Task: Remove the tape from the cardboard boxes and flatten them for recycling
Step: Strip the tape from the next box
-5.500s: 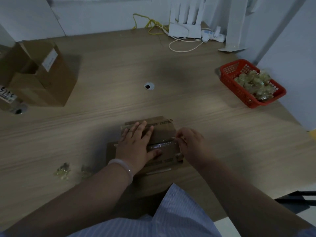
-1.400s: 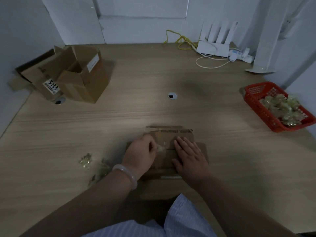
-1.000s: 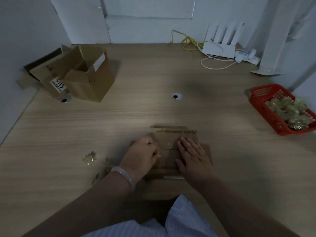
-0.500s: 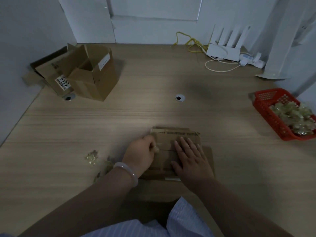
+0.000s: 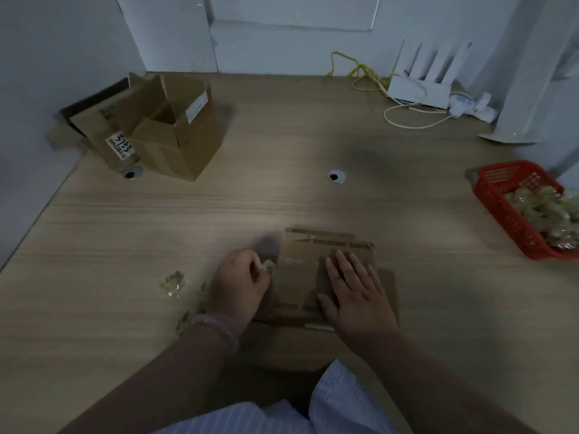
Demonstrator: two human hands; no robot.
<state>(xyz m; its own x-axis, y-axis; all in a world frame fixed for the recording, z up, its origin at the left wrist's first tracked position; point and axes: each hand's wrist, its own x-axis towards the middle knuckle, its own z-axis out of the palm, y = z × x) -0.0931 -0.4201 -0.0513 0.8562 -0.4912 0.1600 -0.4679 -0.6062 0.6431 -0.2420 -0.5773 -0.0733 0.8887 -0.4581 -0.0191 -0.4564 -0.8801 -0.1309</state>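
Note:
A flattened brown cardboard box (image 5: 300, 270) lies on the wooden table in front of me. My right hand (image 5: 354, 289) rests flat on its right half, fingers straight. My left hand (image 5: 239, 280) is at the box's left edge and pinches a crumpled wad of clear tape (image 5: 268, 266) between thumb and fingers. An open, upright cardboard box (image 5: 175, 133) stands at the far left, with another box bearing a white numbered label (image 5: 103, 126) behind it.
Small scraps of crumpled tape (image 5: 173, 280) lie on the table left of my left hand. A red basket (image 5: 501, 211) filled with tape wads sits at the right edge. A white router (image 5: 419, 92) with cables stands at the back. A round grommet hole (image 5: 337, 176) is mid-table.
My left hand has pulled the tape wad off the box to its left edge. The right hand, which earlier picked at the tape, now lies flat on the box. The view shifted left.

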